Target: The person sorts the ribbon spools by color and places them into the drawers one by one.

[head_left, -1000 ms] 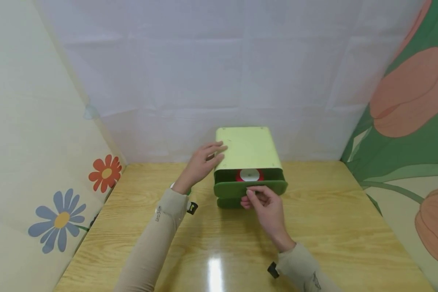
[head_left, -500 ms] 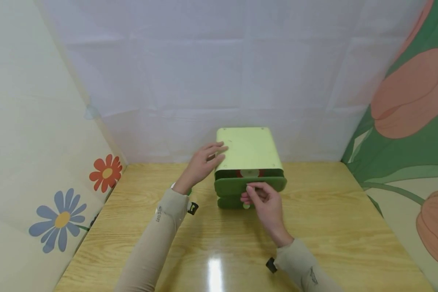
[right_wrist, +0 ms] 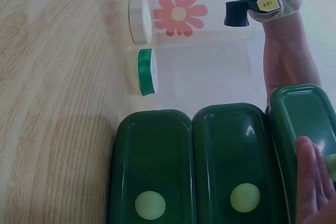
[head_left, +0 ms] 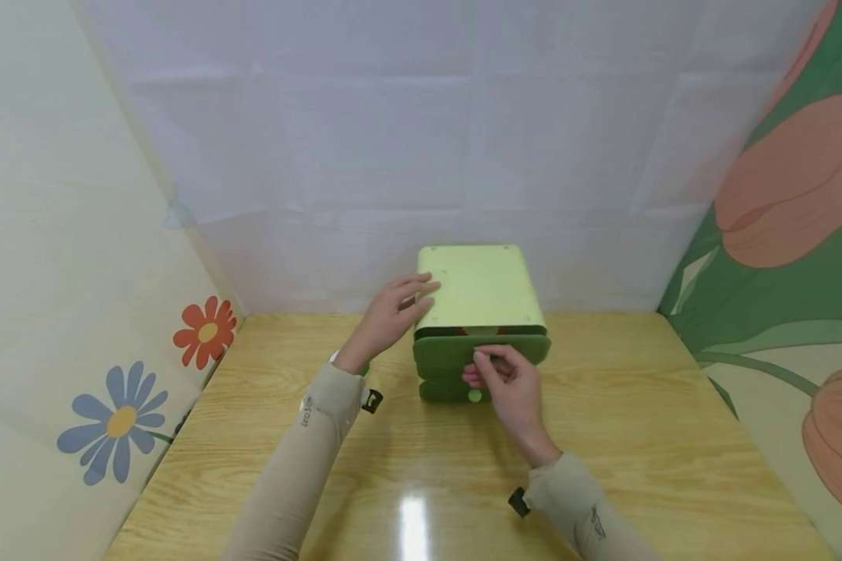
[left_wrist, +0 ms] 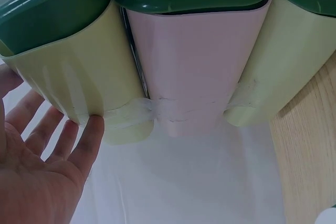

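Note:
A small drawer cabinet with a pale yellow-green top stands at the back of the table. Its top drawer has a dark green front and sticks out slightly, with part of a red and white round thing showing in the gap. My right hand pinches that drawer's knob between thumb and fingers; the knob is mostly hidden. My left hand rests with extended fingers on the cabinet's upper left side. In the left wrist view, its fingertips touch the yellow-green housing.
Below are two more drawers, a middle one and a bottom one, both pushed in; the middle housing is pink. A white ribbon spool and a green ribbon spool stand on the wooden table, left of the cabinet.
The top drawer has moved back into the cabinet with my right hand on its knob, so the gap narrows and less of the red and white thing shows. My left hand stays put.

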`<state>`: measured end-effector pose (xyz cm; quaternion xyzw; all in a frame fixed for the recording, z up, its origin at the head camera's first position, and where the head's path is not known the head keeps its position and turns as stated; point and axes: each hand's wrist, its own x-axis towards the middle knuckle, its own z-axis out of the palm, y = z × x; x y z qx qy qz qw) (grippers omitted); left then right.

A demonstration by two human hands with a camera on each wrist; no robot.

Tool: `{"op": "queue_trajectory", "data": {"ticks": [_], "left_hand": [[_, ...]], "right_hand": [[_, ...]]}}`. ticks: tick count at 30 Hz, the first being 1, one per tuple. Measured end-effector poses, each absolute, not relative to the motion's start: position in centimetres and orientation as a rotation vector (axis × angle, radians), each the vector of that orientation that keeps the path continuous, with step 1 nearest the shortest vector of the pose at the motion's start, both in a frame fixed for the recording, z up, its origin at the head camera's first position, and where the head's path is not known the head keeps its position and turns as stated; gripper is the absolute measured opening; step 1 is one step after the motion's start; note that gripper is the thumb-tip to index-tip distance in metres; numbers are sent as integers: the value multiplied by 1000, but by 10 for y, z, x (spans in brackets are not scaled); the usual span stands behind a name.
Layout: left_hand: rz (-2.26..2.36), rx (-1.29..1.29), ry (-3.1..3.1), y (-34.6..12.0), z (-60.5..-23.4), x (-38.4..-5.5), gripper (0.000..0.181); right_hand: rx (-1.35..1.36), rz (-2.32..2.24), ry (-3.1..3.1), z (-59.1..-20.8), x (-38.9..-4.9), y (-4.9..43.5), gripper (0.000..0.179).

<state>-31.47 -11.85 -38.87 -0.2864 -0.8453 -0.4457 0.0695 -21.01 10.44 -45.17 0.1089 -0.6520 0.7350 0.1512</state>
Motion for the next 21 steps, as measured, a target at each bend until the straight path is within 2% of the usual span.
{"op": "queue_trajectory", "data": {"ticks": [21], "left_hand": [[-1358, -843, -2539, -118, -391, -316, 42]], "right_hand": [[292, 2105, -1870, -452, -225, 103, 21]]}}
